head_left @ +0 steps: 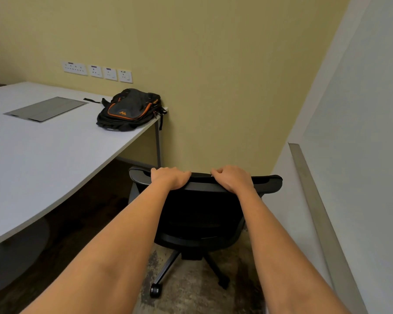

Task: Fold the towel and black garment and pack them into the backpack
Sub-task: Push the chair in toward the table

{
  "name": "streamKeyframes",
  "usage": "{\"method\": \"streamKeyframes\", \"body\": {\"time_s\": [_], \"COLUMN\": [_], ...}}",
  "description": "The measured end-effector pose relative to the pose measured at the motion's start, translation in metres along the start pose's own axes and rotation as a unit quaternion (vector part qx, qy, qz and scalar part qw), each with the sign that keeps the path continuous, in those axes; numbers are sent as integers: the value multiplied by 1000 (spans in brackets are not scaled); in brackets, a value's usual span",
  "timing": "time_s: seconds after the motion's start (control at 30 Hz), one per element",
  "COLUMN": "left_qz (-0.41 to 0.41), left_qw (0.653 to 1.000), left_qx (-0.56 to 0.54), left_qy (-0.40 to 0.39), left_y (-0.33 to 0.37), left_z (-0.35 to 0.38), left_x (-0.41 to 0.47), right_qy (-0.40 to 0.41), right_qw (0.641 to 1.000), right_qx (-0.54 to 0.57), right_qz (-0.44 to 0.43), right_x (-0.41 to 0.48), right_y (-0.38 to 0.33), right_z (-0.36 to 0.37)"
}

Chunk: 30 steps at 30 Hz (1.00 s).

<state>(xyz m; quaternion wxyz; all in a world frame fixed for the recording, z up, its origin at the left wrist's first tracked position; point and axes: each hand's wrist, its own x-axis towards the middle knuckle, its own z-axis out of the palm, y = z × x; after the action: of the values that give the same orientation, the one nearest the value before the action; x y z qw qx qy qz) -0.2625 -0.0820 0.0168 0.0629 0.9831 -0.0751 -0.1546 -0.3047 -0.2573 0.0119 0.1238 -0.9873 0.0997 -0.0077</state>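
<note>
A black backpack (129,109) with orange trim lies flat at the far right corner of the white table (43,150), close to the wall. Its zips look closed. Both my hands rest on the top rail of a black office chair (204,207) in front of me. My left hand (169,177) grips the rail's left part, fingers curled over it. My right hand (232,179) grips the rail to the right of centre. No towel and no black garment appear in view.
A grey flush cable hatch (47,109) is set into the tabletop. Wall sockets (98,72) line the yellow wall above the table. A white partition with a metal rail (315,200) stands close on the right. The chair's wheeled base stands on patterned carpet.
</note>
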Motion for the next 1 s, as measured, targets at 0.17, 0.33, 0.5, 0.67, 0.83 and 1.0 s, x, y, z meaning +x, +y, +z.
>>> {"method": "streamKeyframes", "body": {"time_s": [0.17, 0.33, 0.5, 0.67, 0.83, 1.0], "left_qz": [-11, -21, -46, -57, -70, -73], "left_qw": [1000, 999, 998, 998, 997, 996], "left_qx": [-15, -39, -35, -23, -2, -10], "left_qy": [-2, -14, 3, 20, 36, 44], "left_y": [-2, -11, -15, -30, -42, -32], "left_z": [6, 5, 8, 10, 7, 9], "left_x": [-29, -38, -28, -16, -11, -19], "right_qy": [-17, 4, -31, -123, -164, -175], "right_qw": [999, 998, 997, 989, 984, 984], "right_qx": [4, 18, 15, 21, 23, -17], "right_qz": [-34, -55, -65, -82, -71, -39], "right_x": [-20, -25, -6, 10, 12, 3], "right_y": [0, -7, -21, -47, -61, -51], "right_z": [-2, 1, 3, 16, 23, 12]}}
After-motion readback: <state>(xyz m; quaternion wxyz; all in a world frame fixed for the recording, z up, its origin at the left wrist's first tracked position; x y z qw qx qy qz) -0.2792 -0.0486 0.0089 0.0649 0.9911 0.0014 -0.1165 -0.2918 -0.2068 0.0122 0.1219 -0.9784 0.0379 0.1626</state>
